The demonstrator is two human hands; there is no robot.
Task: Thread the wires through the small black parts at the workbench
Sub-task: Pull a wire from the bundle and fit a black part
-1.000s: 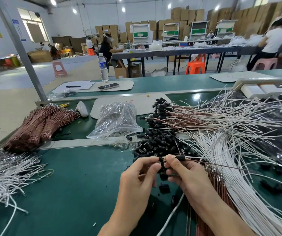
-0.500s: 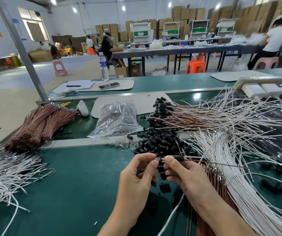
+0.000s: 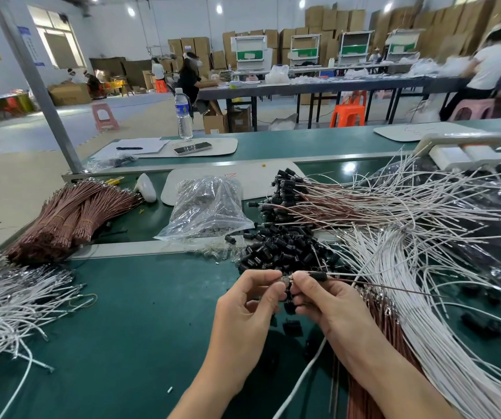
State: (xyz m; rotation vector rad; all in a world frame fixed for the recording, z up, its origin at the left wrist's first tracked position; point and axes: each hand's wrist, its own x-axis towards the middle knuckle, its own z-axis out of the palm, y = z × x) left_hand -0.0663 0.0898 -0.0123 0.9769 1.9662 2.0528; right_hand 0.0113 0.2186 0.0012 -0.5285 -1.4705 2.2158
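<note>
We pinch a small black sleeve [image 3: 318, 275] on thin wires with our right hand [image 3: 330, 300]; our left hand [image 3: 249, 306] pinches their metal tip, hidden between fingertips.

Left of the black parts heap [image 3: 285, 252], the green counter [image 3: 140, 316] lies bare, open for a hand. Right of the heap, white wires [image 3: 418, 297] blanket the surface. Behind it a plastic bag [image 3: 209, 207] blocks reach; far left, more white wires [image 3: 4, 300] crowd the edge.

One clear plastic water bottle [image 3: 183, 116] stood upper centre; one orange plastic stool [image 3: 348, 111]; two pink plastic stools [image 3: 105, 115]; two bare hands [image 3: 250, 309].
</note>
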